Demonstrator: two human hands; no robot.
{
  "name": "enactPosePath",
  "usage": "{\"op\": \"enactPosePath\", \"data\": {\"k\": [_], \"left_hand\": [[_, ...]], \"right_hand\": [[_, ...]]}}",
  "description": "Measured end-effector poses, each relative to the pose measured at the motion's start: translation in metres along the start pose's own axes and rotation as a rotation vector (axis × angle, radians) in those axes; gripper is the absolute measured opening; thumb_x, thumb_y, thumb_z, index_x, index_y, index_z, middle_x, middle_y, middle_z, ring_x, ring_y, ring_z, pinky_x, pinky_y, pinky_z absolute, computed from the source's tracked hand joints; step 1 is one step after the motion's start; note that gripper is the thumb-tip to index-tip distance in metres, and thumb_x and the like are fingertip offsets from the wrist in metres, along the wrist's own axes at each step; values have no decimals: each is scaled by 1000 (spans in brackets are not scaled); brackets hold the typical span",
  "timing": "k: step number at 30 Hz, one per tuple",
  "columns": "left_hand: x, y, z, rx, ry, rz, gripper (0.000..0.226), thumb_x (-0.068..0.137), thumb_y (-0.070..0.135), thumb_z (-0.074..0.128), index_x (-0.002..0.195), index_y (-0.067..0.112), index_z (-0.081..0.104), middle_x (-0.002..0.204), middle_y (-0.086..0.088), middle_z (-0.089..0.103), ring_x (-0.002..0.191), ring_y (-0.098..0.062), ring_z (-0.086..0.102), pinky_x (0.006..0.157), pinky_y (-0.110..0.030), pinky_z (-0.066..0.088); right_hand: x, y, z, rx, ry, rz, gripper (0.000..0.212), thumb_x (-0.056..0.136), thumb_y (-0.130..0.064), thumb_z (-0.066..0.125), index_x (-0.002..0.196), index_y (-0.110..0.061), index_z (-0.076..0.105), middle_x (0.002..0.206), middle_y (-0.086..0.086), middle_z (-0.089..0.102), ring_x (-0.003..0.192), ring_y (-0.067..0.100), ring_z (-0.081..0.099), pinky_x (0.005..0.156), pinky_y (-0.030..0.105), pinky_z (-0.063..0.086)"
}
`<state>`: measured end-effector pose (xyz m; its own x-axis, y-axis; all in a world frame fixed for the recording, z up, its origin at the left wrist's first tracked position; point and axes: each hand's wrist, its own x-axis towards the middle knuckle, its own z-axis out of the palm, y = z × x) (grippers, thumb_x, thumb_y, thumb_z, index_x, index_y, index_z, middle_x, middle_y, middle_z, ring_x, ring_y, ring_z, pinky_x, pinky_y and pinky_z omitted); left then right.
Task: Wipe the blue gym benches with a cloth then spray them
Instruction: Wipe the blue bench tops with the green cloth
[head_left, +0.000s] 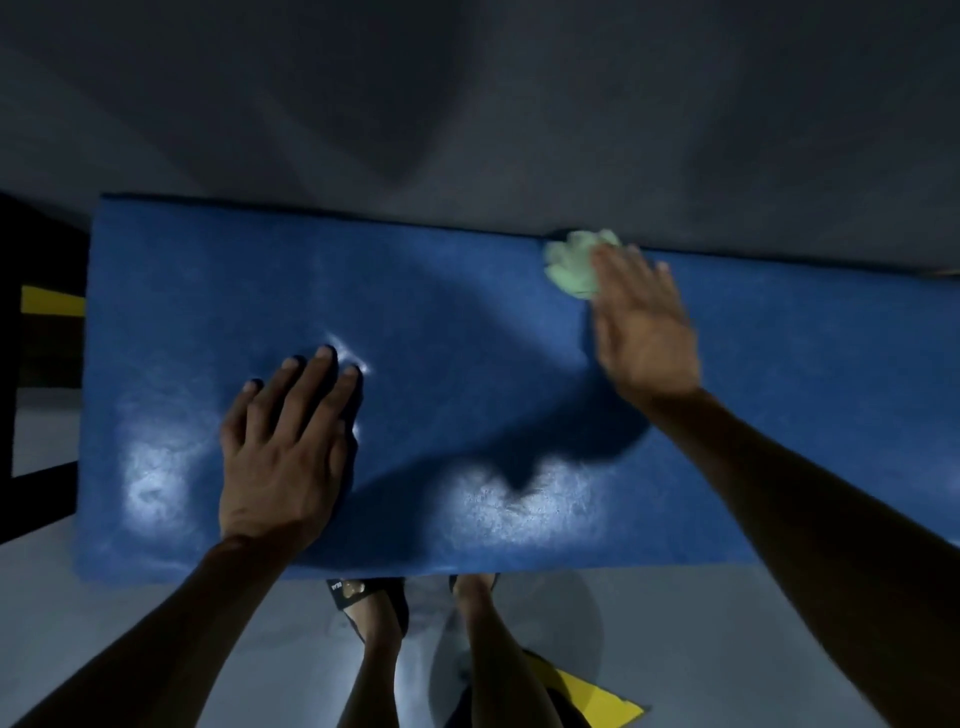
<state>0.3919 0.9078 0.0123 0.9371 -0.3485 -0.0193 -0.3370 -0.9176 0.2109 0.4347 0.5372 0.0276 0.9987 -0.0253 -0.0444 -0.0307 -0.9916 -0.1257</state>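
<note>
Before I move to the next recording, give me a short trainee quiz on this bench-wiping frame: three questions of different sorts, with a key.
1. True or false: the left hand holds the cloth.
2. Multiple choice: where on the blue bench pad is the pale green cloth? A) near edge, by the feet B) far edge, right of centre C) left end
3. Fill in: the right hand presses the cloth with ____ fingers.

Key
1. False. It lies flat on the pad, fingers spread, denting the surface.
2. B.
3. Straight. The hand is motion-blurred; the fingers lie over the cloth and do not look curled round it.
</note>
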Motion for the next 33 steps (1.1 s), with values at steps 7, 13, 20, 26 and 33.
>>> {"op": "enactPosePath", "data": {"k": [7, 13, 20, 26, 33], "left_hand": [[0, 0, 3, 16, 46, 17, 50, 102, 31, 38, 149, 20, 48, 158, -6, 42, 143, -33, 40, 117, -53, 26], [0, 0, 3, 49, 50, 28, 49, 101, 28, 41, 149, 19, 48, 158, -6, 41, 142, -33, 41, 116, -54, 28], [-1, 0, 3, 66, 26, 16, 51, 100, 28, 44, 150, 20, 46, 160, -4, 37, 143, -32, 40, 117, -53, 27], [-1, 0, 1, 47, 10, 2, 53, 98, 28, 46, 151, 21, 45, 161, -2, 35, 144, -31, 39, 119, -52, 25], [-1, -3, 3, 6, 1, 2, 53, 98, 30, 45, 150, 23, 45, 161, -2, 37, 144, -30, 38, 119, -51, 24]], "right_hand": [[9, -71, 17, 141, 77, 496, 63, 95, -26, 19, 153, -4, 33, 160, 16, 33, 149, 38, 25, 124, 49, 17], [28, -168, 23, 195, 16, -82, 54, 97, -16, 45, 150, -9, 42, 158, 7, 39, 149, 32, 28, 123, 47, 21], [-4, -3, -6, 46, -26, 53, 52, 106, -35, 35, 154, -14, 38, 160, 4, 36, 149, 29, 29, 122, 49, 23], [8, 11, -36, -82, -65, 6, 49, 95, -36, 56, 138, -13, 52, 131, 11, 49, 100, 37, 50, 80, 46, 45], [26, -43, -18, 113, 27, 428, 47, 89, -26, 46, 131, -5, 52, 127, 22, 47, 91, 44, 56, 75, 46, 47]]}}
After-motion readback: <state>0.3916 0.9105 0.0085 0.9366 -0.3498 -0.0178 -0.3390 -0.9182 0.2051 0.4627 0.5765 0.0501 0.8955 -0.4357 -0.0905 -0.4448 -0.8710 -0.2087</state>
